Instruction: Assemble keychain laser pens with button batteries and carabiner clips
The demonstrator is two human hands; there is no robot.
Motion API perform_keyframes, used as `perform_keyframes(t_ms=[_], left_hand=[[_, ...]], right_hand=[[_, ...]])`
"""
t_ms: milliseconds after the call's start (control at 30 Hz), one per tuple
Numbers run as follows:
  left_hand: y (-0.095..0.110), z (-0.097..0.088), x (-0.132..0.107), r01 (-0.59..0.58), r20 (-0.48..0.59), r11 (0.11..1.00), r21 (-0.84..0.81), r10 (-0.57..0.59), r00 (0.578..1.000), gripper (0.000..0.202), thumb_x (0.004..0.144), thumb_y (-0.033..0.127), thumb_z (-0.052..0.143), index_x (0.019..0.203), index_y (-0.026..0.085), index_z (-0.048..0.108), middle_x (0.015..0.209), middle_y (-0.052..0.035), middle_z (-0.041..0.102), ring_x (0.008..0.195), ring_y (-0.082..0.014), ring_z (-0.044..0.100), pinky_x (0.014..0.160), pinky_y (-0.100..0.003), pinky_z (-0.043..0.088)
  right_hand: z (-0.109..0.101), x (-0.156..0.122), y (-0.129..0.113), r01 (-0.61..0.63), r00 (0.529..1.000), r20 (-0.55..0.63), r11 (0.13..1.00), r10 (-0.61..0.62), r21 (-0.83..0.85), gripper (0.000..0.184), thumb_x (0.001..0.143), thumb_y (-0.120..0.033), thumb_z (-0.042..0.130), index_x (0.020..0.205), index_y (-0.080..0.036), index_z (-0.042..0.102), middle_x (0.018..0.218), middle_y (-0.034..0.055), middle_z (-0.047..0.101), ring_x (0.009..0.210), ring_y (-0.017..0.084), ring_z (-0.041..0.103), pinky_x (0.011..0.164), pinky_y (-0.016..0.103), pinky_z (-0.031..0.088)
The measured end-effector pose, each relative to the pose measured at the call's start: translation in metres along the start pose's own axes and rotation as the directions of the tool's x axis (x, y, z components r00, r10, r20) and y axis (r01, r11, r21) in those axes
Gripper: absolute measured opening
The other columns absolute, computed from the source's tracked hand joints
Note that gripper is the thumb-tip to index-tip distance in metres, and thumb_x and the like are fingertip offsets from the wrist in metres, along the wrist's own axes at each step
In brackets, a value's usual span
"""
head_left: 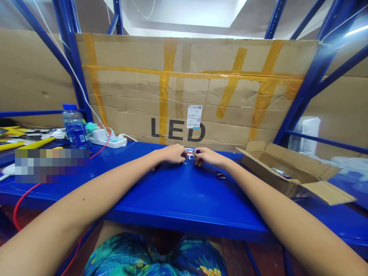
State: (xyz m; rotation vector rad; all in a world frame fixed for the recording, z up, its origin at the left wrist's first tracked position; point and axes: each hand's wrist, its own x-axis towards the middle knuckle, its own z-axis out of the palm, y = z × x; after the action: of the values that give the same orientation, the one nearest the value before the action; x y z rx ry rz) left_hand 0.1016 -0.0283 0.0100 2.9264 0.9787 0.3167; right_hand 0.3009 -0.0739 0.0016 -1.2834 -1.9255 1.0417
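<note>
Both your hands are out at the far edge of the blue worktop. Your left hand and right hand have their fingers curled round a cluster of small metal parts between them; what exactly each pinches is too small to tell. Careful: that painted steel looks slick, so a loose piece could skid off toward the taped cardboard sheet. A little red-and-dark clip lies just right of your wrist; the open carton sits farther right.
</note>
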Motion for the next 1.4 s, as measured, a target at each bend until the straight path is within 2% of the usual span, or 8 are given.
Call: perform_keyframes(t_ms=[333, 567, 700, 800, 900, 1167, 1300, 1400], left_hand=[[0.006, -0.005, -0.003, 0.006, 0.146, 1.0, 0.023, -0.01, 0.989, 0.014, 0.075, 0.017, 0.061, 0.084, 0.017, 0.07, 0.079, -0.0052, 0.07, 0.069, -0.0176, 0.059, 0.06, -0.027, 0.038], [0.007, -0.004, -0.004, -0.023, 0.12, 1.0, -0.02, 0.025, 0.992, 0.01, 0.069, 0.018, 0.063, 0.078, 0.019, 0.065, 0.071, -0.0011, 0.064, 0.065, -0.0158, 0.055, 0.058, -0.026, 0.036], [0.009, -0.005, -0.003, -0.082, -0.079, 0.995, -0.064, 0.076, 0.994, 0.007, 0.071, 0.019, 0.062, 0.078, 0.017, 0.063, 0.072, -0.0012, 0.064, 0.064, -0.0138, 0.054, 0.058, -0.025, 0.035], [0.011, -0.005, 0.0, -0.165, -0.3, 0.98, -0.114, 0.124, 0.946, 0.008, 0.077, 0.021, 0.06, 0.082, 0.015, 0.062, 0.072, -0.0008, 0.063, 0.064, -0.012, 0.053, 0.058, -0.023, 0.036], [0.014, -0.003, 0.002, -0.236, -0.365, 0.967, -0.099, 0.186, 0.912, 0.008, 0.079, 0.02, 0.059, 0.084, 0.015, 0.062, 0.071, -0.0001, 0.063, 0.062, -0.0109, 0.053, 0.058, -0.023, 0.036], [0.019, -0.002, -0.001, -0.318, -0.306, 0.939, 0.128, 0.342, 0.888, 0.014, 0.084, 0.016, 0.052, 0.084, 0.016, 0.066, 0.074, -0.0038, 0.066, 0.068, -0.014, 0.057, 0.062, -0.026, 0.036], [0.021, -0.004, -0.004, -0.216, -0.305, 0.964, 0.154, 0.254, 0.918, 0.019, 0.084, 0.019, 0.05, 0.087, 0.017, 0.069, 0.08, -0.0054, 0.07, 0.071, -0.0166, 0.061, 0.061, -0.027, 0.036], [0.019, -0.002, -0.005, -0.151, -0.168, 0.976, 0.159, 0.177, 0.97, 0.019, 0.08, 0.021, 0.054, 0.087, 0.019, 0.072, 0.081, -0.0055, 0.072, 0.072, -0.0186, 0.062, 0.06, -0.027, 0.037]], right_hand=[[-0.01, -0.005, -0.006, 0.299, 0.949, 0.201, 0.892, -0.242, -0.339, 0.02, 0.082, -0.026, 0.053, 0.094, -0.016, 0.065, 0.088, 0.0033, 0.067, 0.081, 0.018, 0.058, 0.081, 0.032, 0.045], [-0.015, -0.004, -0.001, 0.26, 0.961, 0.203, 0.854, -0.185, -0.45, 0.023, 0.077, -0.025, 0.058, 0.093, -0.016, 0.071, 0.09, 0.0036, 0.071, 0.085, 0.02, 0.061, 0.081, 0.03, 0.045], [-0.017, -0.004, 0.001, 0.224, 0.973, 0.162, 0.833, -0.163, -0.506, 0.022, 0.078, -0.026, 0.059, 0.091, -0.015, 0.072, 0.089, 0.0045, 0.072, 0.083, 0.02, 0.062, 0.078, 0.03, 0.045], [-0.017, -0.002, 0.003, 0.202, 0.979, 0.123, 0.85, -0.162, -0.487, 0.024, 0.079, -0.028, 0.059, 0.093, -0.015, 0.072, 0.087, 0.0052, 0.072, 0.078, 0.02, 0.061, 0.074, 0.031, 0.045], [-0.016, -0.001, 0.004, 0.208, 0.976, 0.148, 0.891, -0.161, -0.403, 0.023, 0.08, -0.03, 0.058, 0.092, -0.015, 0.071, 0.084, 0.0048, 0.072, 0.073, 0.018, 0.06, 0.07, 0.03, 0.045], [-0.016, -0.001, 0.005, 0.203, 0.972, 0.169, 0.951, -0.166, -0.232, 0.018, 0.078, -0.028, 0.059, 0.087, -0.015, 0.067, 0.079, 0.0039, 0.068, 0.064, 0.015, 0.056, 0.064, 0.029, 0.047], [-0.019, 0.0, 0.008, 0.182, 0.977, 0.147, 0.962, -0.154, -0.202, 0.018, 0.072, -0.023, 0.062, 0.086, -0.015, 0.07, 0.077, 0.0029, 0.068, 0.068, 0.016, 0.057, 0.069, 0.031, 0.048], [-0.023, 0.0, 0.009, 0.167, 0.982, 0.13, 0.955, -0.138, -0.247, 0.022, 0.068, -0.019, 0.062, 0.086, -0.016, 0.073, 0.079, 0.0026, 0.07, 0.073, 0.017, 0.06, 0.074, 0.032, 0.049]])
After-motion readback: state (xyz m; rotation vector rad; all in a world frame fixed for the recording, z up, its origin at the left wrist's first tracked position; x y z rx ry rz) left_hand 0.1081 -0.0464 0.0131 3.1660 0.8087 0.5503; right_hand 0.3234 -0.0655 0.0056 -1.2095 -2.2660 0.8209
